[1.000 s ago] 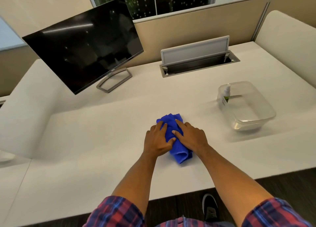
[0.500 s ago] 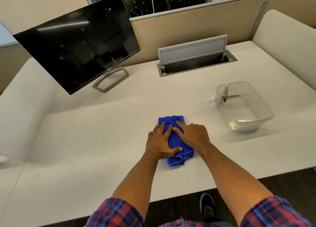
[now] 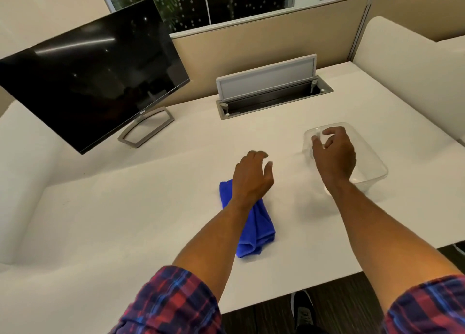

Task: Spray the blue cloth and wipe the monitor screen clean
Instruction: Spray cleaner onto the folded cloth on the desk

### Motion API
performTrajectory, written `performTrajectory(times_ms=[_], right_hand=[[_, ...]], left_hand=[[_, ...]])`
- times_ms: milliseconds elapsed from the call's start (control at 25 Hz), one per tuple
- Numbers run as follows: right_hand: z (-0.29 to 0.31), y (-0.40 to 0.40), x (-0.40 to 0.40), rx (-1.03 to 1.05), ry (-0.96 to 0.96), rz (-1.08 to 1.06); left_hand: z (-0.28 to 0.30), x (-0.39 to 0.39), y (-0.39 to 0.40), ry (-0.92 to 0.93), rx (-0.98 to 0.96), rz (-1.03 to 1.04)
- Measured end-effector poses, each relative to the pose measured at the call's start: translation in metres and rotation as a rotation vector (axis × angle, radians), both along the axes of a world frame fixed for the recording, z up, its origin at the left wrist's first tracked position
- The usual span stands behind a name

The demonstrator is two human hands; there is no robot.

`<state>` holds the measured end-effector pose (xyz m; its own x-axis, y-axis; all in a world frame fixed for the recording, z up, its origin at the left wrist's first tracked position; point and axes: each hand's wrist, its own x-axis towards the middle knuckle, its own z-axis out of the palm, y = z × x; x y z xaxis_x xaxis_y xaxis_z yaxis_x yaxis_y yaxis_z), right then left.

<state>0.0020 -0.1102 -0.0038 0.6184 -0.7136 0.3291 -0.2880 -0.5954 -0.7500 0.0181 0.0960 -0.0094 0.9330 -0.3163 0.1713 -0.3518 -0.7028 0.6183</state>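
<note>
Lying folded, blue cloth (image 3: 259, 230) long axis near-far | left hand (image 3: 251, 177) loose, empty | right hand (image 3: 333, 155) grip unclear

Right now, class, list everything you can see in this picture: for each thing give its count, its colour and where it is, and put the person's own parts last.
monitor: one, black screen on a grey stand, far left of the desk
blue cloth: one, blue, folded, lying on the desk near the middle
plastic tub: one, clear, right side of the desk
cable hatch: one, grey, lid raised, at the back of the desk
desk: one, white
shoe: one, dark, on the floor under the desk edge
left hand: one, over the cloth's far end, holding nothing
right hand: one, reaching into the tub, fingers curled; what they touch is hidden
sleeves: two, red and blue plaid
</note>
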Motion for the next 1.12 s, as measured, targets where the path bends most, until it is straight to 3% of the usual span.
performTrajectory(times_ms=[80, 160, 360, 440, 560, 680, 800, 1000, 1120], right_hand=[[0.000, -0.014, 0.006, 0.042, 0.163, 0.023], [-0.002, -0.023, 0.013, 0.005, 0.324, 0.100], [-0.007, -0.026, 0.027, -0.050, 0.363, 0.069], [-0.011, -0.029, 0.028, -0.050, 0.385, 0.070], [-0.009, -0.034, 0.025, -0.105, 0.246, 0.028], [0.010, -0.033, 0.027, -0.159, 0.055, 0.004], [0.031, -0.023, 0.030, -0.191, -0.088, 0.114], [0.037, 0.027, 0.024, 0.086, -0.162, 0.338], [0.019, 0.059, 0.011, 0.227, -0.083, 0.471]], left_hand=[[0.017, 0.018, -0.038, 0.072, -0.083, -0.012], [0.028, 0.032, -0.076, 0.132, -0.043, -0.069], [0.033, 0.049, -0.135, 0.239, 0.157, -0.202], [0.029, 0.046, -0.139, 0.299, 0.070, -0.235], [0.027, 0.044, -0.136, 0.350, -0.120, -0.257], [0.033, 0.046, -0.130, 0.293, -0.118, -0.247], [0.041, 0.042, -0.116, 0.187, -0.153, -0.203], [0.045, 0.030, -0.065, -0.041, -0.162, -0.142], [0.028, 0.012, -0.026, -0.017, -0.103, -0.146]])
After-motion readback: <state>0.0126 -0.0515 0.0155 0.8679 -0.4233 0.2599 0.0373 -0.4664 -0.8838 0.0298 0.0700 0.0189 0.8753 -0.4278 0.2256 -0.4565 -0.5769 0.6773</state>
